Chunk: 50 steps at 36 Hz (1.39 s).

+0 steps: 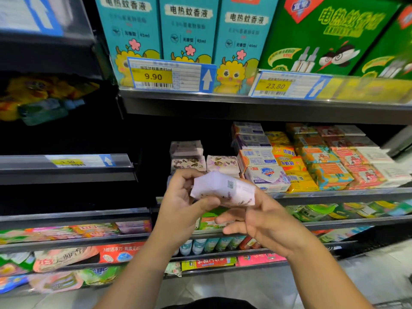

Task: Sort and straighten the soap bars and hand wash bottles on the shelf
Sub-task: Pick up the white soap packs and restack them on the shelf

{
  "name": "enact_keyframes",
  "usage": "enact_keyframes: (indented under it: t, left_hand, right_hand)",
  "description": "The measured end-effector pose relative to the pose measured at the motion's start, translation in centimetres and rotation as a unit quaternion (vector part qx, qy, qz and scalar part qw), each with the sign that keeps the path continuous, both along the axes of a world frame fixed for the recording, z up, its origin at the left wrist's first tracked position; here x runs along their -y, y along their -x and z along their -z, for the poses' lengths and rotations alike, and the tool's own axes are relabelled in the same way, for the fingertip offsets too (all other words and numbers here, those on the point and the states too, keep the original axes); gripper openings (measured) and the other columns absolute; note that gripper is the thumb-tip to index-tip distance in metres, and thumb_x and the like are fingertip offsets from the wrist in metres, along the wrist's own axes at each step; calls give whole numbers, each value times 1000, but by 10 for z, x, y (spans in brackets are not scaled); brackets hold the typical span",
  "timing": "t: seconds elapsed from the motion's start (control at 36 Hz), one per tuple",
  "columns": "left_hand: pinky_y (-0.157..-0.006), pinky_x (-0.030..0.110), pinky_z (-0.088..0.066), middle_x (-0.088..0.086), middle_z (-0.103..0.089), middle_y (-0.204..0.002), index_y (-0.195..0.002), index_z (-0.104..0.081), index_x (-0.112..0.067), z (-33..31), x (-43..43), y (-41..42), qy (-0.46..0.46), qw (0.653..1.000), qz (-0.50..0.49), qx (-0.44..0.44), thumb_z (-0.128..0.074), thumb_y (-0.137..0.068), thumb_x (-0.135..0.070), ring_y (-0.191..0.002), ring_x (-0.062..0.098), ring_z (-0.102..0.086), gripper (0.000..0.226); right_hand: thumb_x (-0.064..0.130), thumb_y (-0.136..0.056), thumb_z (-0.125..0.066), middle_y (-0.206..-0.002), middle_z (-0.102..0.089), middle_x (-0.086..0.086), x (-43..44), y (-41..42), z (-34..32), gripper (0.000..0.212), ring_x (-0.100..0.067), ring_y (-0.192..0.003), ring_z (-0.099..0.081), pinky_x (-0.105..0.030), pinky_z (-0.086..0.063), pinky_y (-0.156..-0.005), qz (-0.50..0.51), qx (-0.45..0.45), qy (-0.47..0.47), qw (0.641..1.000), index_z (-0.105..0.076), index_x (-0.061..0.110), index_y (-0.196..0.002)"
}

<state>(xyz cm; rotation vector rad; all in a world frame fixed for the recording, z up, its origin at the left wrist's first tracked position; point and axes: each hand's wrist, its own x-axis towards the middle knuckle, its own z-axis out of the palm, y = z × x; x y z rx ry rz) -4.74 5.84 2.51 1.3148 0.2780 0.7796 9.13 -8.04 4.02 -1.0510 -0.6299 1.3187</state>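
A pale lilac soap bar pack [223, 188] with purple flower print is held in front of the soap shelf [334, 194]. My left hand [182, 197] grips its left end, thumb along the underside. My right hand [256, 219] supports it from below and the right, fingers relaxed and partly spread. Behind it, matching lilac floral soap bars [205, 163] stand in a small stack on the shelf. To the right are white Safeguard soap boxes [265, 175], yellow soap bars [294, 172], and orange and pink soap bars [338, 166] in rows.
Teal mosquito-liquid boxes [189, 30] and green boxes [330, 34] fill the shelf above, with price tags 9.90 [153, 75] and 23.80 [275, 85]. Lower shelves hold green packs [316, 211] and toothpaste-like boxes [207, 263]. A dark shelf unit [66, 166] stands to the left.
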Motion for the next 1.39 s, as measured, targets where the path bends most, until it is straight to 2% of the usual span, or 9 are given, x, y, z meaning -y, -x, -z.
enact_keyframes:
  t: [0.19,0.39,0.67,0.78,0.92,1.06,1.14,1.31,1.39]
  left_hand:
    - [-81,38,-56,-7,-66,-101,-103,-61,-43,-4,3,-1,-43,997,-54,-20,-87,-60,-32,-98,22,-64,52]
    - [-86,32,-56,-4,-66,-113,-118,-54,-30,2,6,-4,-77,993,-75,-45,-89,-61,-39,-109,19,-65,68]
    - [-84,28,-56,-23,-63,-112,-114,-47,-63,6,12,-10,-151,975,-49,-157,-87,-61,-45,-105,9,-64,69]
    - [-92,39,-57,-16,-68,-114,-120,-51,-55,11,18,-18,-80,979,21,-185,-90,-59,-39,-107,9,-66,74]
    - [-86,40,-58,-11,-69,-107,-118,-51,-55,13,20,-23,-70,977,-5,-201,-94,-62,-29,-99,13,-70,75]
    - [-69,27,-58,-4,-74,-94,-118,-55,-16,-2,15,-25,67,991,-49,-104,-87,-57,-24,-88,18,-73,70]
    - [-61,30,-53,4,-73,-84,-104,-62,-6,-5,12,-27,151,979,-39,-134,-80,-67,-32,-75,20,-70,49]
    - [-42,23,-29,5,-51,-57,-102,-67,-12,5,15,-20,184,941,-1,-285,-65,-92,-39,-42,16,-47,30]
    - [-40,23,-29,3,-56,-63,-101,-62,-19,3,12,-17,132,948,3,-289,-64,-94,-40,-42,16,-49,23]
  right_hand:
    - [5,-76,-82,-112,-72,-12,-15,22,9,46,-23,-103,-68,-43,-55,-91,102,223,55,968,-69,20,-117]
    - [0,-69,-84,-105,-75,-8,-8,11,13,54,-24,-96,-71,-38,-58,-85,146,189,58,969,-67,17,-117]
    - [12,-58,-86,-103,-74,-3,0,-9,-13,57,-18,-93,-70,-31,-58,-75,209,201,-47,956,-70,35,-107]
    - [23,-52,-88,-104,-73,-1,0,-5,-15,59,-21,-95,-70,-38,-60,-82,205,236,-24,949,-69,42,-104]
    - [9,-56,-87,-96,-73,4,7,-18,-14,55,-10,-86,-68,-26,-56,-70,207,209,-18,956,-72,39,-100]
    - [23,-59,-87,-101,-72,-5,11,-30,-10,55,-18,-94,-67,-29,-54,-80,170,164,11,972,-72,29,-111]
    - [22,-69,-84,-107,-75,-11,4,-21,-11,36,-22,-96,-70,-31,-54,-82,121,96,72,985,-77,18,-104]
    - [33,-89,-69,-75,-63,-10,-5,-8,-7,24,-16,-53,-51,-28,-42,-52,145,64,222,962,-79,15,-78]
    - [33,-90,-68,-63,-59,-5,-4,-11,-7,22,-15,-43,-44,-27,-41,-49,126,85,228,962,-71,12,-90]
